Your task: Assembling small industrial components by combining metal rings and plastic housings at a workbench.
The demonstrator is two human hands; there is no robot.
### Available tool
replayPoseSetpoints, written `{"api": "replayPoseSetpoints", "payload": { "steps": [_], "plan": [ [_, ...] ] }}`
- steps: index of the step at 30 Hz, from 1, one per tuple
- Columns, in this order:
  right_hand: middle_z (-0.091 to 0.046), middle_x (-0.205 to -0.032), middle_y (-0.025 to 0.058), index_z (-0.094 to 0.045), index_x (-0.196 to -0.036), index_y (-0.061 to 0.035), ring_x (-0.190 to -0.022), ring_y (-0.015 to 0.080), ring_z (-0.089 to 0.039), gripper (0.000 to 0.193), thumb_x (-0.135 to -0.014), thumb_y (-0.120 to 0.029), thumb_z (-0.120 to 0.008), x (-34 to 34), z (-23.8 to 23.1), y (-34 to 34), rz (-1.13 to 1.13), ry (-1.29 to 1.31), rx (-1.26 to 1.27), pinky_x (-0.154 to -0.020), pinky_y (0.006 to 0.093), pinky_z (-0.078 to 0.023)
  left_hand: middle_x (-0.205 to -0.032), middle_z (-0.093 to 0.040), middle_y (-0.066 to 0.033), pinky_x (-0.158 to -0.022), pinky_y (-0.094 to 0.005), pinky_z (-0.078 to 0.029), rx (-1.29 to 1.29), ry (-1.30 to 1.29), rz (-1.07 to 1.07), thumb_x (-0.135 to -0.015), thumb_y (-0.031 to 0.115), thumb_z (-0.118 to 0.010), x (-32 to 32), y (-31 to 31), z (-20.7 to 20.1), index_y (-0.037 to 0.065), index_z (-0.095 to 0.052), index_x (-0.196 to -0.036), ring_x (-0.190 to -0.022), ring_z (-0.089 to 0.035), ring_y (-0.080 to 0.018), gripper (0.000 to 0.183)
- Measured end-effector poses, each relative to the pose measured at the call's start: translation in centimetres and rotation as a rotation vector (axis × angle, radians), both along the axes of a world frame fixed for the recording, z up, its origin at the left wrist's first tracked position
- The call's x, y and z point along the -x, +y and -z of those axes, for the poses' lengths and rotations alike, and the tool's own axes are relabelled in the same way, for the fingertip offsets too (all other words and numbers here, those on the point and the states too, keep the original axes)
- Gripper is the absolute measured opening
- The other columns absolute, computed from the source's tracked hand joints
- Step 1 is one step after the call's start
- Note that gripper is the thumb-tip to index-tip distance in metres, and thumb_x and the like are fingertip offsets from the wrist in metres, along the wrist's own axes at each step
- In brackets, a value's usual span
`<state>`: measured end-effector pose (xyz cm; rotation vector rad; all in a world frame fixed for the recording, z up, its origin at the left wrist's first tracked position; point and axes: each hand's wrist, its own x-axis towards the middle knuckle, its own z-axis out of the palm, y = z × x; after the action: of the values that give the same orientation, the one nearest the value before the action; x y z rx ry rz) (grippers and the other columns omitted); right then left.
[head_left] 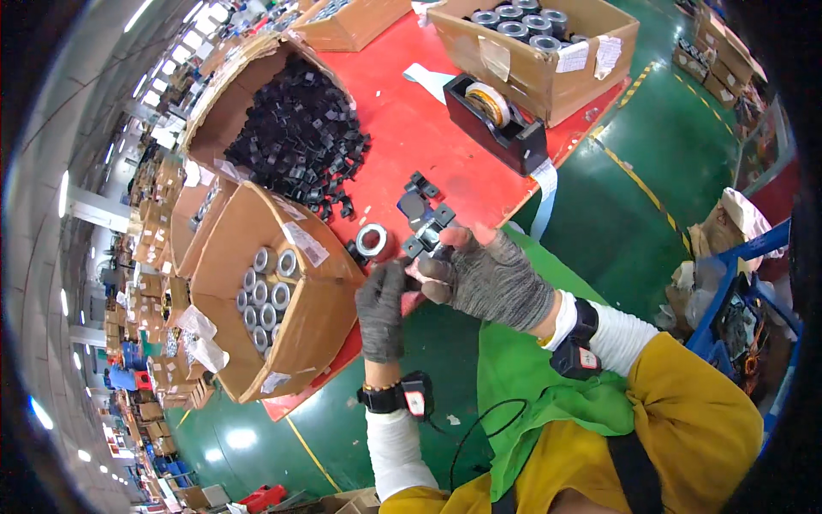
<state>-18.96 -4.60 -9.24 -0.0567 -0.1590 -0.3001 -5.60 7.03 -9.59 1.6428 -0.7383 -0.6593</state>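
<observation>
My right hand [501, 283], in a grey glove with bare fingertips, is closed on a black plastic bracket [431, 230] with a shiny metallic part against it. Close beside it, my left hand [382, 313] has its fingers pinched together near the right fingertips; what they hold, if anything, is hidden. Just beyond my left hand, a silver ring-shaped part [371, 242] lies on the red table [402, 111], with a black piece touching its left side. Further off lie another black bracket [420, 185] and a dark round piece [413, 205].
A tipped cardboard box [224, 104] spills many black plastic pieces [295, 141] at the left. Nearer stands a carton [321, 287] of ring-shaped parts. A black tape dispenser [497, 124] sits by the right edge, before another carton [548, 81]. A blue-framed rack [753, 308] stands at right.
</observation>
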Motion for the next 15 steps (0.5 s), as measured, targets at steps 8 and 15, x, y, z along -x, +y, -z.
{"api": "replayPoseSetpoints", "payload": {
  "steps": [8, 15],
  "plan": [
    [-0.06, -0.108, 0.0121, -0.061, -0.105, -0.0057, -0.103, 0.0257, -0.057, 0.037, -0.091, -0.038, -0.049, 0.0, 0.8, -0.5, -0.051, -0.064, 0.043, -0.089, 0.0403, -0.046, -0.091, -0.059, -0.01, -0.078, -0.0309, -0.044, 0.092, -0.516, 0.167, -0.088, 0.017, -0.052, -3.0, -4.4, -0.2, 0.001, -0.06, -0.098, -0.089, -0.056, -0.0213, 0.021],
    [-0.057, -0.114, 0.0153, -0.058, -0.107, -0.0056, -0.107, 0.0269, -0.056, 0.035, -0.089, -0.035, -0.051, 3.4, 0.1, -1.9, -0.05, 0.132, 0.234, -0.091, 0.0412, -0.044, -0.081, -0.06, -0.0064, -0.074, -0.0294, -0.044, 0.008, 0.02, 0.175, -0.087, 0.019, -0.055, -3.6, -5.6, -1.9, 0.0, -0.06, -0.092, -0.08, -0.055, -0.0152, 0.02]
  ]
}}
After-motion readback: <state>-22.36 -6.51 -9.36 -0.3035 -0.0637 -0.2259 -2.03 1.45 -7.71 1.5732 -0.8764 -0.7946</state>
